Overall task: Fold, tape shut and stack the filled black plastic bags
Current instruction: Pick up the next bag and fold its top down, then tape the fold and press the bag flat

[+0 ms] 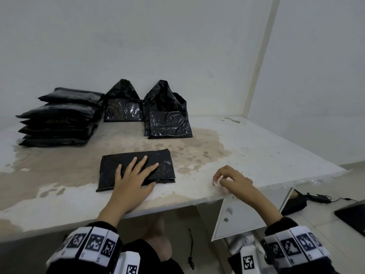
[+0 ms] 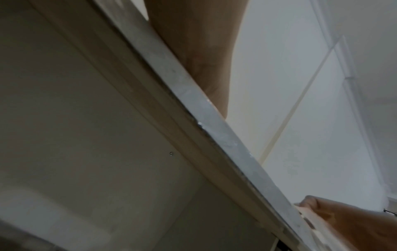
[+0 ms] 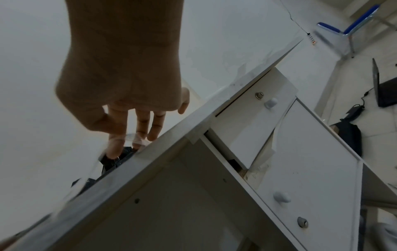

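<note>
From the head view, the left hand [image 1: 132,176] lies flat with fingers spread on the folded black bag [image 1: 136,168], pressing its flap down on the surface [image 1: 256,151]. The right hand [image 1: 231,179], off to the side of the bag near the surface's front edge, pinches a short strip of clear tape [image 1: 217,179] between thumb and fingertips. The likely trouble is that the tape curls onto itself or sticks to the fingers on its way over; if the left hand eases off, the flap could spring open before the strip lands. The taped stack [image 1: 59,119] sits well beyond the left hand, with two unfolded bags [image 1: 146,107] beyond the folded one.

The left wrist view shows only the forearm and the surface's edge from below; the fingers are hidden, so their pose cannot be told here.

In the right wrist view, the right hand's fingers [image 3: 142,125] point down and away, the clear tape [image 3: 133,136] caught against their tips, black plastic just past them.
</note>
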